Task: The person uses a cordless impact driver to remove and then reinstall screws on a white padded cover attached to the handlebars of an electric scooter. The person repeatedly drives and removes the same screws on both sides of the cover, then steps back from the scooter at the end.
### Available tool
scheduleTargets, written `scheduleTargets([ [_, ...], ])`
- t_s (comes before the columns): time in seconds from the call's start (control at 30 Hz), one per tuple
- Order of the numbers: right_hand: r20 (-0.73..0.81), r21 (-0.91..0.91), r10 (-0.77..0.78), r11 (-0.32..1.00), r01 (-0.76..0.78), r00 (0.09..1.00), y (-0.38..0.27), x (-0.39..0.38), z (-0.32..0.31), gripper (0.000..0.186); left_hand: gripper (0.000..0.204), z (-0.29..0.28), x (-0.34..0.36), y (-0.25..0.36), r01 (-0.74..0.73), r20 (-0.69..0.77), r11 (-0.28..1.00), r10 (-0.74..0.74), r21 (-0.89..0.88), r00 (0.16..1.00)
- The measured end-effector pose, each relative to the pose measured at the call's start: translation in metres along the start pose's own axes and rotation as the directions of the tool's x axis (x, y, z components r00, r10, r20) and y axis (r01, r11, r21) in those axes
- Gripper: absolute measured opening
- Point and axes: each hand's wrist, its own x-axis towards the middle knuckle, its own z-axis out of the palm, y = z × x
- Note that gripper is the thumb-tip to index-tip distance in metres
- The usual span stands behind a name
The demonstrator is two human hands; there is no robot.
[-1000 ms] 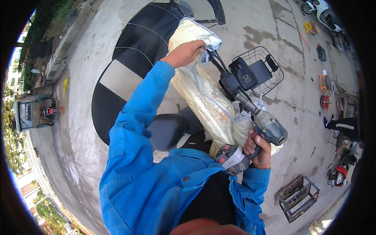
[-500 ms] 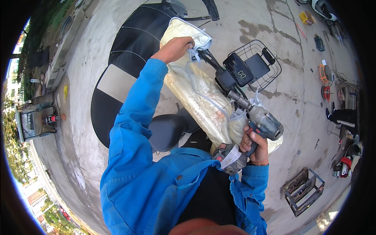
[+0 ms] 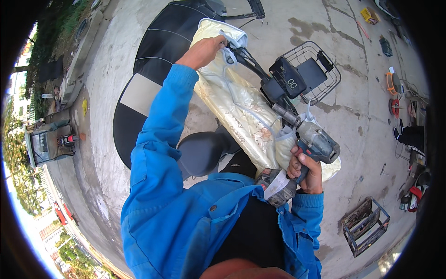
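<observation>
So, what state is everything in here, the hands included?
Left hand: closed on the top end of the quilted cover.
Right hand: wrapped around the power tool's handle.
Power tool: held up, nose pointing up and left; whether it is running, I can't tell.
Quilted cover: draped, creased.
Display: lit, digits showing.
Blue jacket: open at the front.
Metal frame: on the ground.

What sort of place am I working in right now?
Probably an outdoor repair yard: stained concrete ground, trees beyond it, and a power tool in the right hand near a vehicle's handlebar display.
</observation>
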Motion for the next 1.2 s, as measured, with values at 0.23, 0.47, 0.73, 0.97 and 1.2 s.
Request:
scheduleTargets([
  [0.23,0.007,-0.015,0.003,1.0,-0.003,1.0,0.001,0.002,-0.001,0.041,0.017,0.013,0.009,-0.004,-0.079,-0.113,0.932,0.042,-0.354,0.993],
  [0.47,0.054,0.027,0.032,0.999,-0.034,0.998,0.001,0.005,-0.004,0.038,0.02,0.03,0.024,0.01,-0.124,-0.095,0.962,0.103,-0.245,0.99],
  [0.73,0.019,-0.012,0.019,1.0,-0.018,1.0,-0.001,0.003,0.002,0.038,0.022,0.029,0.031,0.008,-0.03,-0.163,0.961,-0.016,-0.275,0.986],
  [0.97,-0.027,-0.035,0.02,0.999,-0.021,0.999,0.002,0.004,0.003,0.043,0.018,0.022,-0.011,0.017,0.002,-0.272,0.987,-0.046,-0.16,0.961],
  [1.2,-0.053,-0.007,0.039,0.999,-0.039,0.998,0.001,0.004,0.0,0.043,0.015,0.014,-0.015,0.01,-0.004,-0.349,0.973,-0.079,-0.232,0.934],
])
